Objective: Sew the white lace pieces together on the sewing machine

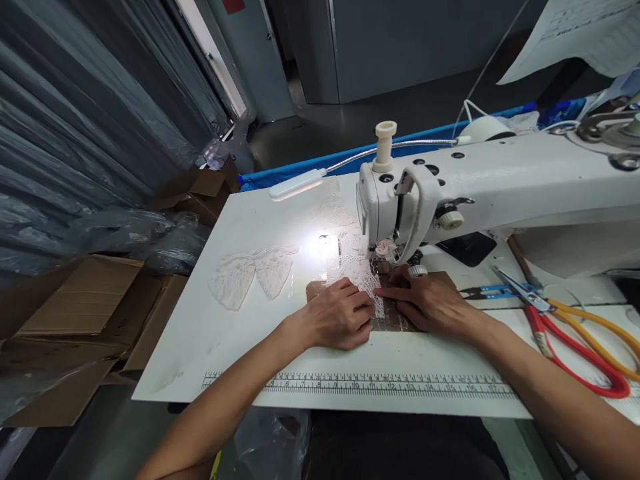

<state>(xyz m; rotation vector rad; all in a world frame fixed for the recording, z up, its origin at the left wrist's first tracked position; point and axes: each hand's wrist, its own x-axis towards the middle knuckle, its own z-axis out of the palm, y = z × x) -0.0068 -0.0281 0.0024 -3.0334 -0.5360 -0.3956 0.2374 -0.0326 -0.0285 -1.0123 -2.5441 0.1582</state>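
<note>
A strip of white lace (356,267) lies beneath the needle area of the white sewing machine (480,173). My left hand (343,313) rests on its near left part with fingers curled closed over the lace edge; the fingertips are partly hidden. From the right, my right hand (430,300) lies low beside the presser foot (384,265), its fingers stretched out and one fingertip touching the lace. Under both hands is a brown plate (443,283), partly covered by clear film. Another lace piece (253,273), with two fan-shaped panels, lies flat on the left of the white table (185,347).
Red- and orange-handled scissors (575,333) and blue thread snips (495,291) lie at the right. A lit lamp (299,185) reaches over the table. A printed ruler (360,385) runs along the front edge. Cardboard boxes (85,300) stand to the left.
</note>
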